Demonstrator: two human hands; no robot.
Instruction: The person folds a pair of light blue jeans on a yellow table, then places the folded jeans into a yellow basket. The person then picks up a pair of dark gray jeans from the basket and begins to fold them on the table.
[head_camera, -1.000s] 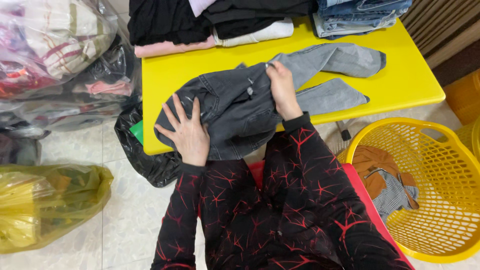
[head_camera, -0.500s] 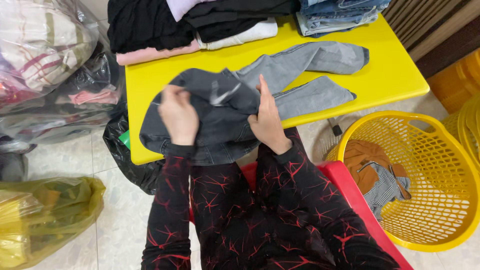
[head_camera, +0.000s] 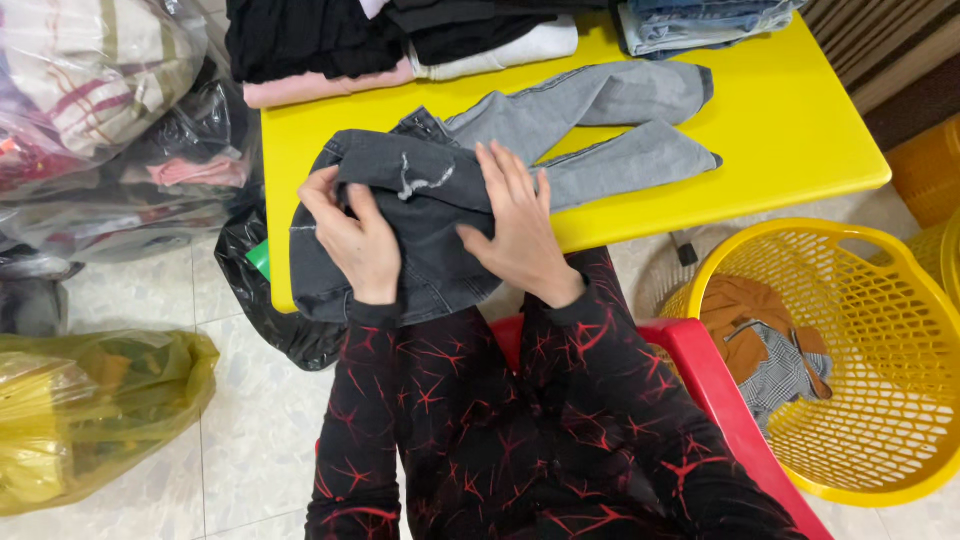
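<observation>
a home laundry corner: tiled floor (head_camera: 150, 300), yellow table (head_camera: 800, 130) with folded clothes (head_camera: 320, 40), bagged clothing (head_camera: 90, 80), laundry basket (head_camera: 880, 400)

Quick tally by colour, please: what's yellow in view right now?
Yellow table: 1
Yellow laundry baskets, one near and one at the right edge: 2
Yellowish plastic bag: 1
Total: 4

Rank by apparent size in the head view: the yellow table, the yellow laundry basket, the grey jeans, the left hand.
1. yellow table, largest.
2. yellow laundry basket and grey jeans: too alike to rank, since both are partly hidden or cropped.
3. left hand, smallest.
</observation>
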